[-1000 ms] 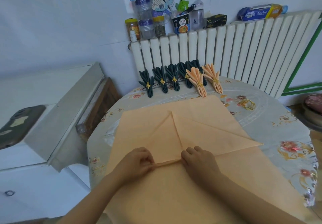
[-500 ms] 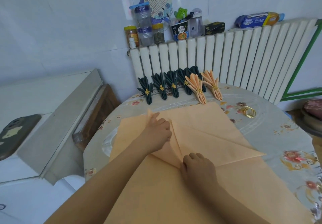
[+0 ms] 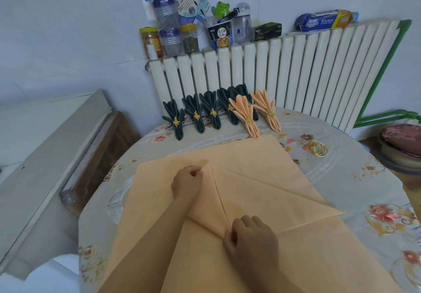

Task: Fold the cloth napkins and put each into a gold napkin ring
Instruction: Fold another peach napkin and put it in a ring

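Left hand (image 3: 186, 184): at centre frame, fingers curled and pinched on the far end of a narrow pleat in the napkin (image 3: 262, 178); judged to pull the pleat straight along its length.
Napkin: the peach cloth lay spread flat across the middle and lower frame on the table (image 3: 355, 192), one corner folded over into a triangle pointing right; laid flat, likely so that the pleats would crease evenly. Count: one being folded; whether more cloths lay under it could not be told.
Right hand (image 3: 250, 238): lower centre, fingers bent and clamped on the near end of the same pleat, probably anchoring it while the other hand stretched it.
Green napkins (image 3: 196, 117): upper centre, at the table's far edge, leaning toward the radiator (image 3: 296, 76); each carried a gold ring at the waist. Count: at least four clear, with one or two more half hidden behind the peach ones.
Peach napkins (image 3: 248, 117): just right of the green row, fanned and ringed, set aside as done. Count: two.
Rings (image 3: 317, 148): right of centre, loose gold hoops bunched together on the table, apart from the cloth, seemingly within reach for the next step. Count: several overlapping, number unclear.
Progress: folding was at an early pleat; the ring step was not yet due.
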### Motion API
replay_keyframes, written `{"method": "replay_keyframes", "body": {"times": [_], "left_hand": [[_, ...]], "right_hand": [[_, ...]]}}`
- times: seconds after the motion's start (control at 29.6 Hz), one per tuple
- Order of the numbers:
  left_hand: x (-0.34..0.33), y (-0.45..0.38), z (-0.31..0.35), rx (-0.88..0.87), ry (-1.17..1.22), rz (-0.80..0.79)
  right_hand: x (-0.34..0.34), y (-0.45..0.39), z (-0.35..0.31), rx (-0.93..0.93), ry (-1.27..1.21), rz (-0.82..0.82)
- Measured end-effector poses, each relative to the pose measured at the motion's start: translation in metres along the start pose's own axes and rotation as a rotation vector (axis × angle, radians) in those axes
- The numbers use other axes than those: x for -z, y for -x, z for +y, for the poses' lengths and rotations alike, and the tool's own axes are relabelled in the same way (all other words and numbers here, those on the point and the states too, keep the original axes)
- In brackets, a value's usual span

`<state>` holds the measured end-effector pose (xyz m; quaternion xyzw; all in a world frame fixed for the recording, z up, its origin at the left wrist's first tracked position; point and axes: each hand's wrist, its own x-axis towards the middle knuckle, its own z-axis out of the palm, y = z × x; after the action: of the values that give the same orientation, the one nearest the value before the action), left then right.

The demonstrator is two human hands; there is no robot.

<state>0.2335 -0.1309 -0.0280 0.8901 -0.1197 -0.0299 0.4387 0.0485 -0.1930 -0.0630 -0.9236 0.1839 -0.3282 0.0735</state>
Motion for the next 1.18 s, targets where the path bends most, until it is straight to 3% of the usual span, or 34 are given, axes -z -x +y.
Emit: {"method": "replay_keyframes", "body": {"times": [0.17,0.47,0.61,0.68,0.74,0.85,0.95,1.05,1.18], "left_hand": [[-0.016,-0.002,-0.001,-0.041,-0.046,0.059],[-0.036,-0.004,-0.008,-0.251,-0.489,0.072],[-0.027,0.006,0.001,-0.349,-0.496,0.113],[-0.023,0.024,0.006,-0.421,-0.352,0.016],[-0.017,0.049,0.007,-0.429,-0.22,-0.215],[-0.008,0.079,-0.003,-0.544,-0.202,-0.478],[-0.002,0.089,-0.011,-0.669,-0.287,-0.507],[-0.001,0.1,-0.011,-0.77,-0.421,-0.421],[-0.001,0.114,-0.003,-0.755,-0.533,-0.373]], "right_hand": [[-0.002,-0.001,0.002,-0.024,0.0,0.019],[-0.006,0.001,0.003,-0.005,-0.017,0.019],[-0.005,0.0,0.002,-0.006,-0.027,-0.012],[-0.007,-0.001,0.003,-0.007,-0.036,-0.027],[-0.004,-0.002,0.005,-0.008,-0.058,-0.066],[0.004,0.0,0.009,-0.004,-0.109,-0.138],[0.012,0.004,0.019,-0.011,-0.18,-0.217],[0.022,0.006,0.033,0.022,-0.4,-0.375],[0.04,0.004,0.063,0.059,-0.538,-0.446]]}}
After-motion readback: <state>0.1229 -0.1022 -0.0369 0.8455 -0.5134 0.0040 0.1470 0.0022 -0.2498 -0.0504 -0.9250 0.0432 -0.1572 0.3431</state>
